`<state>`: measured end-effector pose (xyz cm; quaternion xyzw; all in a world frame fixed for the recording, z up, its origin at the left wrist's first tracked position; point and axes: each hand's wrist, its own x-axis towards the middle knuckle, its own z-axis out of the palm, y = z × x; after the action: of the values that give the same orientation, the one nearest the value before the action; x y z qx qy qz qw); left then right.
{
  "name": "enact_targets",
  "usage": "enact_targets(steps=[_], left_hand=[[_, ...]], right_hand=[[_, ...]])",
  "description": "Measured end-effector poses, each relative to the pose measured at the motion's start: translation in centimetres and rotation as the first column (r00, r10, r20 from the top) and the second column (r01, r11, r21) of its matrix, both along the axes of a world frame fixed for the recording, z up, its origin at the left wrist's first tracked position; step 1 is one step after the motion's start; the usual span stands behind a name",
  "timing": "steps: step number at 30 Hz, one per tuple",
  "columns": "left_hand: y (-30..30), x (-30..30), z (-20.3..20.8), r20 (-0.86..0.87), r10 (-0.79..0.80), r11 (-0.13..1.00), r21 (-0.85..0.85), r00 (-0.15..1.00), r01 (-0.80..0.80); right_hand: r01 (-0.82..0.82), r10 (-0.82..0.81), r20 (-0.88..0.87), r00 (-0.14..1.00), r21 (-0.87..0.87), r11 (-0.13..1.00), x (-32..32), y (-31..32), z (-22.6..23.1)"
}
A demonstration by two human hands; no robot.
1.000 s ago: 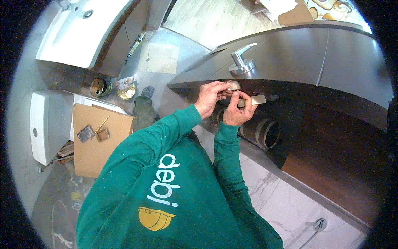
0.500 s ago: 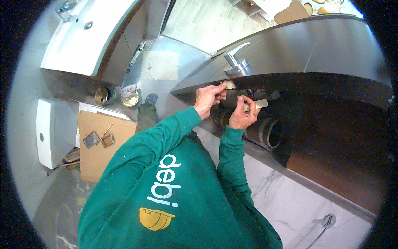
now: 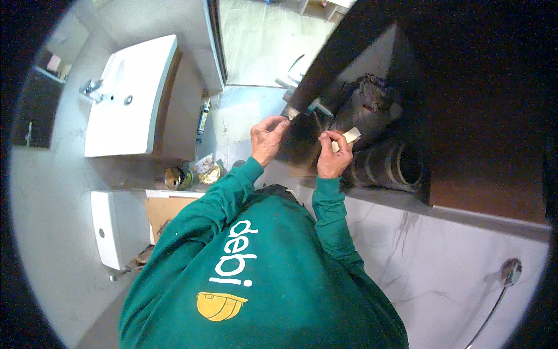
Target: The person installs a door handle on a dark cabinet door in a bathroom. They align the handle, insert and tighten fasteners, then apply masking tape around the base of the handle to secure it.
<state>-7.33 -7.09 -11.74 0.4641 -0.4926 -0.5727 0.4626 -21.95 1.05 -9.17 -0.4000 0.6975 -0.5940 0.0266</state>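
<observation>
My left hand (image 3: 269,139) is closed, thumb and fingertips pinched at a small pale piece (image 3: 292,113) by the lower edge of the dark panel. To its right, my right hand (image 3: 335,153) is closed around a flat cream-coloured strip (image 3: 350,135), which sticks out past the fingers. A thin dark line runs up from the right fingertips toward a greyish-teal edge (image 3: 320,107); whether it belongs to the strip I cannot tell. Both hands are in front of a dark opening. Inside it is a crumpled dark bundle (image 3: 372,99), and a ringed cylinder (image 3: 401,167) lies at the lower right.
A white washbasin (image 3: 133,87) on a cabinet and a toilet cistern (image 3: 104,224) stand at the left. Two open cans (image 3: 177,178) and a sealant tube (image 3: 203,116) are on the floor. Marbled white surface (image 3: 401,244) spreads below the opening, with a hose fitting (image 3: 511,271).
My view has turned and dropped toward the opening, so more of its inside shows. The left hand still pinches the pale piece, and the right still holds the cream strip.
</observation>
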Motion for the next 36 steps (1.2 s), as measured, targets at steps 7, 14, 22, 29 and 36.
enact_targets(steps=[7,14,22,29,36], left_hand=[[-1.4,-0.2,-0.6,0.093,0.002,0.994,-0.106,0.996,0.008],[-1.0,-0.4,0.2,0.118,0.043,0.982,-0.189,0.992,-0.02],[-1.0,-1.0,-0.6,0.294,0.185,0.927,-0.369,0.938,-0.067],[-0.3,-0.2,0.8,0.245,0.241,0.822,-0.565,0.939,-0.063],[-0.8,-0.9,1.8,0.244,0.307,0.739,-0.67,0.92,-0.069]], right_hand=[[0.026,-0.016,0.166,0.986,-0.059,0.998,-0.8,2.1,-0.9],[0.058,-0.047,0.185,0.982,-0.057,0.997,-1.2,3.0,-1.1],[0.074,-0.06,0.292,0.955,-0.035,0.997,-1.1,2.8,-1.9],[0.024,-0.023,0.028,0.999,-0.041,0.999,-1.3,2.6,-1.6],[-0.312,0.251,0.612,0.75,-0.008,0.95,0.2,3.4,1.2]])
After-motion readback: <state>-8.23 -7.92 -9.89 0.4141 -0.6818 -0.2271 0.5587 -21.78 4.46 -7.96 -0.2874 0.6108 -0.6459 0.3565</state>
